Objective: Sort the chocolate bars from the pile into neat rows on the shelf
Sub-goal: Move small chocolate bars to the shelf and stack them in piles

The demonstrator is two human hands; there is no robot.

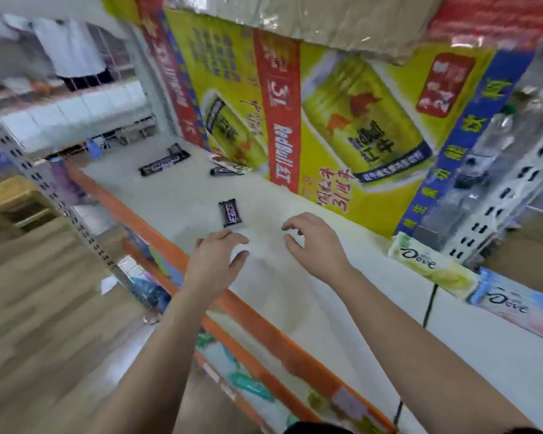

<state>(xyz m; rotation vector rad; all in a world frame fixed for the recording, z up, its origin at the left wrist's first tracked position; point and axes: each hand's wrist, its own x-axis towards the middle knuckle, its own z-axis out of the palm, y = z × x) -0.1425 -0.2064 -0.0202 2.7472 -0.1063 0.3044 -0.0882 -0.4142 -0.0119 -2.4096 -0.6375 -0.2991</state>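
A small dark chocolate bar (230, 213) lies alone on the white shelf (295, 292), just beyond both hands. My left hand (215, 261) hovers over the shelf's front edge, fingers spread and holding nothing. My right hand (315, 242) hangs to the right of the bar, fingers loosely curled and holding nothing. Farther back lie a long dark bar (163, 163), another dark bar (174, 149) behind it, and two bars (228, 168) against the yellow carton. A yellow Dove bar (430, 266) and a blue-pink Dove bar (514, 303) lie at the right.
A big yellow and red drink carton (326, 120) walls off the back of the shelf. The shelf's orange front rail (257, 324) runs diagonally. Grey perforated uprights (44, 183) stand left and right. A lower shelf holds packets (248, 383). Wooden floor lies at the left.
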